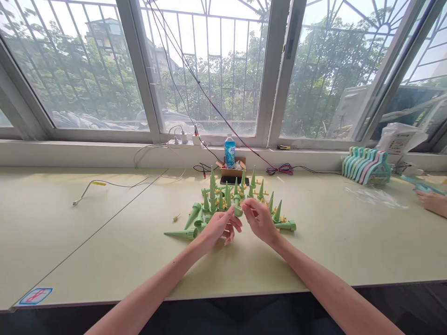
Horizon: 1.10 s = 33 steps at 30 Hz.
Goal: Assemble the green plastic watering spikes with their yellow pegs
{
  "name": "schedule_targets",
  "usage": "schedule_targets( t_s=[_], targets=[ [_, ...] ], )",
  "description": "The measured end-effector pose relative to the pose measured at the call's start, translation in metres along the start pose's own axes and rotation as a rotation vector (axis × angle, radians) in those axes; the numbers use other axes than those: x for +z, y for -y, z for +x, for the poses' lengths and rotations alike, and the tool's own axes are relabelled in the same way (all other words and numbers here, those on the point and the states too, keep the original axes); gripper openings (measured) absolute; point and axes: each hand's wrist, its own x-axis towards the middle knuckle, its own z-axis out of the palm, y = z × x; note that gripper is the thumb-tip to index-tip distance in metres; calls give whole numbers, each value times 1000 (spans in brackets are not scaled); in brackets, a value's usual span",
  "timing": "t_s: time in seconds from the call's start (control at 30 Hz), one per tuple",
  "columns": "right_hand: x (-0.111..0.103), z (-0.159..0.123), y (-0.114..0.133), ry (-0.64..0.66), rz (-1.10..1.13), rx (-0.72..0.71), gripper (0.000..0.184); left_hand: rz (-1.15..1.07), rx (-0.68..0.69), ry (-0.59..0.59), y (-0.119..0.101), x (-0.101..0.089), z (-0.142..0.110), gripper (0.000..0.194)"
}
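Below the windows [209, 70], on the pale worktop [331, 242], stand and lie green spikes [213, 186] with yellow bits [176, 217]. Before them, the left hand [221, 224] has its grip clamped on a plain green piece [238, 212], rounded and wide at the near end. The right hand [260, 221] has its fingertips together beside it; whether around something, I cannot tell.

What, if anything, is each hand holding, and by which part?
The left hand holds a green plastic piece by its wide end. The right hand's fingertips close beside it; whether they grip anything cannot be told.
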Motion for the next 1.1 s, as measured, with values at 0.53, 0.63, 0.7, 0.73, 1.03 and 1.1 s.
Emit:
schedule_targets(
  t_s=[0.53,0.63,0.7,0.73,1.03,1.1],
  targets=[
    [1,1,-3,-15,-1,48,28,218,194,-120,1,1,-2,35],
    [1,1,-4,-19,-31,56,29,237,246,-130,3,2,-2,35],
    [1,1,-4,-22,-43,57,30,247,269,-138,2,2,-2,34],
    [1,1,-4,-22,-46,58,31,259,282,-147,2,3,-2,34],
    [1,3,-1,-20,-65,65,33,484,495,-285,4,5,-1,21],
    [1,3,-1,-24,-75,60,34,512,511,-300,4,6,0,19]
  ],
)
